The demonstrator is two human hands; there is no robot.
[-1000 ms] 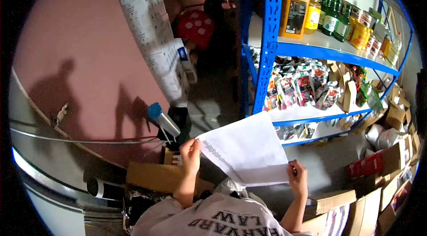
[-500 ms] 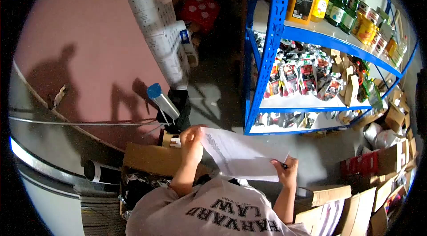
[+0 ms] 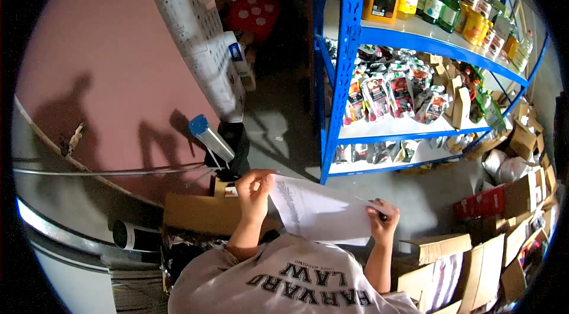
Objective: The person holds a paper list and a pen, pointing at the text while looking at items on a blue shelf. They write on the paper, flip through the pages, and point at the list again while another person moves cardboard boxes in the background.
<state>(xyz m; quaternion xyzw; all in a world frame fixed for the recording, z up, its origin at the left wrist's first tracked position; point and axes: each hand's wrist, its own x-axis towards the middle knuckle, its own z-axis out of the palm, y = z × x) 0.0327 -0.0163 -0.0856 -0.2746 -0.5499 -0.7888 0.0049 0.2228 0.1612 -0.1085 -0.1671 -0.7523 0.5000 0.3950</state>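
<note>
A white sheet of paper (image 3: 320,210) with lines of print along its left side is stretched between my two hands. My left hand (image 3: 255,192) pinches its upper left corner between thumb and fingers. On the opposite edge, my right hand (image 3: 384,218) grips the paper, with a dark pen (image 3: 383,217) also tucked in its fingers. The sheet slants down to the right, in front of my chest. Its print is too small to read.
Blue-framed shelves (image 3: 409,135) at the right hold bottles, jars and foil pouches (image 3: 400,95). Open cardboard boxes (image 3: 438,249) crowd the lower right. A cardboard box (image 3: 198,214) is at lower left, near a blue-topped roll (image 3: 210,136). White stacked boxes (image 3: 198,29) line the pink wall.
The paper's right edge has tilted and my right fingers have shifted on it. The view has turned slightly, so the shelves appear further left. Both hands still hold the sheet.
</note>
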